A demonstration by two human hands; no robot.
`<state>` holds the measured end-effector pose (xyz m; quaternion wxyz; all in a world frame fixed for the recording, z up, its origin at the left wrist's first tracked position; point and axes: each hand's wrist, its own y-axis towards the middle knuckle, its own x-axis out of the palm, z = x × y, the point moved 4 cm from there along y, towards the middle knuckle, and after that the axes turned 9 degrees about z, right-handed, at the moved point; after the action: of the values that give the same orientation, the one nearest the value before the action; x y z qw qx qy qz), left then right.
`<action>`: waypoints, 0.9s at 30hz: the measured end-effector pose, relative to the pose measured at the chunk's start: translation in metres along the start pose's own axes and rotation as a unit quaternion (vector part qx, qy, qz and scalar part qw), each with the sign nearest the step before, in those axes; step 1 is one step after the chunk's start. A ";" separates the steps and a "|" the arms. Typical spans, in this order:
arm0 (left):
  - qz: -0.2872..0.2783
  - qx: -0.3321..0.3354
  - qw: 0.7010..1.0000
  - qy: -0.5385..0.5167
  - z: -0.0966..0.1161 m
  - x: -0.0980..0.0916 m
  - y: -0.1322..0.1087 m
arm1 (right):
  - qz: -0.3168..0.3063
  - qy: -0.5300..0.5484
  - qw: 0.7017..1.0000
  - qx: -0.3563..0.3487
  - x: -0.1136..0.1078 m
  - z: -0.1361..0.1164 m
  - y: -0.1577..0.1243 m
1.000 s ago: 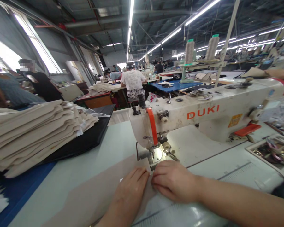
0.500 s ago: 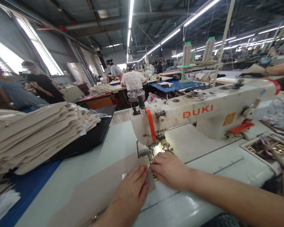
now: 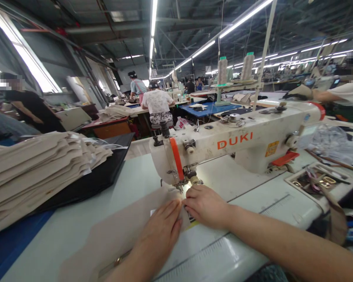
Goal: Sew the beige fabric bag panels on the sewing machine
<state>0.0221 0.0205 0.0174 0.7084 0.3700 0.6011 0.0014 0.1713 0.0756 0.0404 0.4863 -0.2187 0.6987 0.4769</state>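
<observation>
A thin beige fabric piece (image 3: 120,225) lies on the pale sewing table, its far end at the presser foot (image 3: 181,188) of a white sewing machine (image 3: 206,145). My left hand (image 3: 162,225) rests flat on the fabric, fingers stretched toward the needle area, thumb a little apart. Close against its fingertips, my right hand (image 3: 205,205) has its fingers bent and pressed together at the fabric's edge, just in front of the presser foot. A small white tag (image 3: 152,212) shows beside my left hand. The fingertips partly hide the fabric's end.
Stacked beige fabric pieces (image 3: 38,168) lie on black material (image 3: 106,176) at the left. A tray (image 3: 320,184) with metal rings and a strap stands at the right. Thread cones (image 3: 222,70) rise behind the machine. Several people work nearby, one seated ahead (image 3: 159,102).
The view has swung slightly right, so the machine appears further left. The fabric and both hands sit slightly closer to the presser foot. Both hands keep nearly the same pose.
</observation>
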 end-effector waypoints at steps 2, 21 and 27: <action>0.010 0.006 1.000 0.004 -0.001 0.001 0.003 | -0.004 -0.013 1.000 0.004 0.001 0.002 0.001; -0.101 -0.077 0.992 -0.016 -0.009 -0.026 0.008 | 0.079 0.019 0.997 -0.008 0.021 0.016 -0.019; 0.035 -0.379 0.882 0.279 -0.192 -0.154 -0.009 | 0.137 -0.005 0.990 -0.038 0.018 0.018 -0.027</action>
<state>-0.1886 0.0455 0.1425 0.5969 0.0786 0.7142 0.3570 0.1925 0.0818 0.0110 0.4116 -0.1367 0.7011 0.5660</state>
